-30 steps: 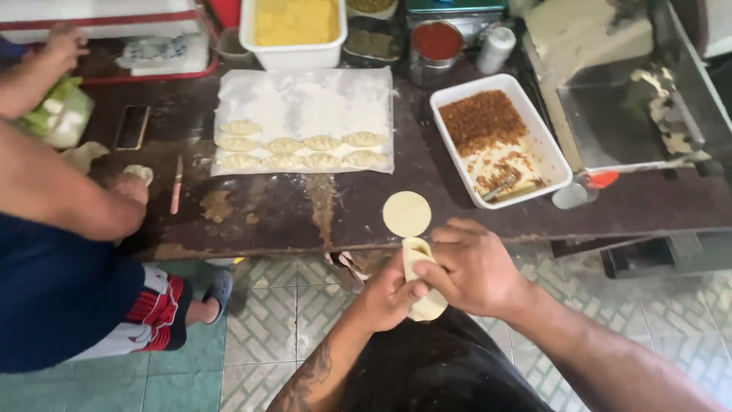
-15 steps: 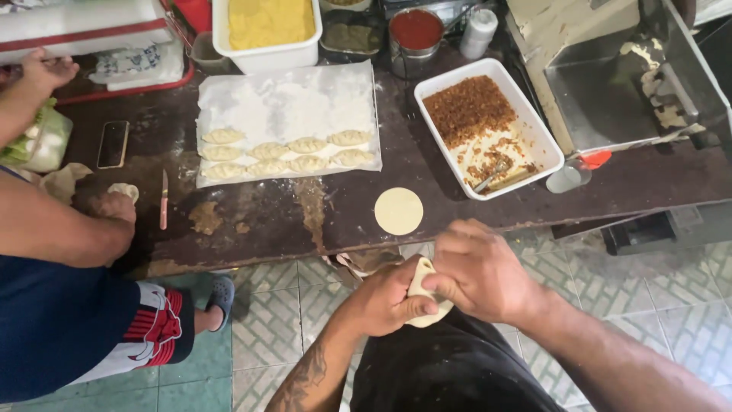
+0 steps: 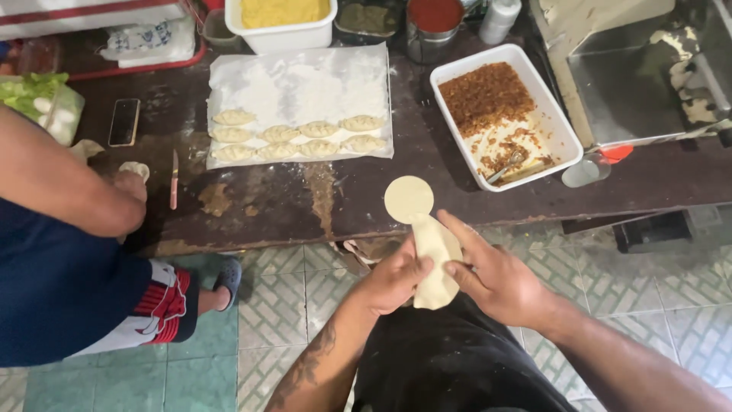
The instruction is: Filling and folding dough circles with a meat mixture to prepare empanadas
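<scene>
While a co-worker in a dark blue top point(image 3: 46, 282) fills the left side of the view, their hand point(image 3: 130, 187) rests on the dark worktop point(image 3: 267, 202) against a small lump of dough point(image 3: 137, 168). Beside it lie a phone point(image 3: 123, 122) and a thin red-handled knife point(image 3: 174, 179), with a bag of green leaves point(image 3: 34, 95) further back at the edge. Next comes a floured white sheet point(image 3: 301, 88) carrying two rows of folded, crimped pastries point(image 3: 293, 137); behind it stands a white tub of yellow filling point(image 3: 282, 19). A smear of flour and wet stain runs down the worktop between that sheet and the front edge.

Near the middle, just off the worktop's front edge and over the tiled floor point(image 3: 282, 297), the left hand point(image 3: 393, 278) and the right hand point(image 3: 492, 275) hold a folded piece of pale dough point(image 3: 436, 259) between them, fingers of both closed on its sides, the right forefinger lying along its upper edge. A flat round disc of dough point(image 3: 409, 198) sits on the worktop just above it, its lower rim touching or overlapping the held piece; which, I cannot tell.

Further right stands a white rectangular tray point(image 3: 560, 133) half full of brown minced filling point(image 3: 488, 95), a spoon point(image 3: 505, 164) lying in its emptier end. Behind are a tin of red sauce point(image 3: 435, 19) and a white bottle point(image 3: 499, 19). A metal dough machine point(image 3: 648, 84), caked with scraps, takes up the right corner.
</scene>
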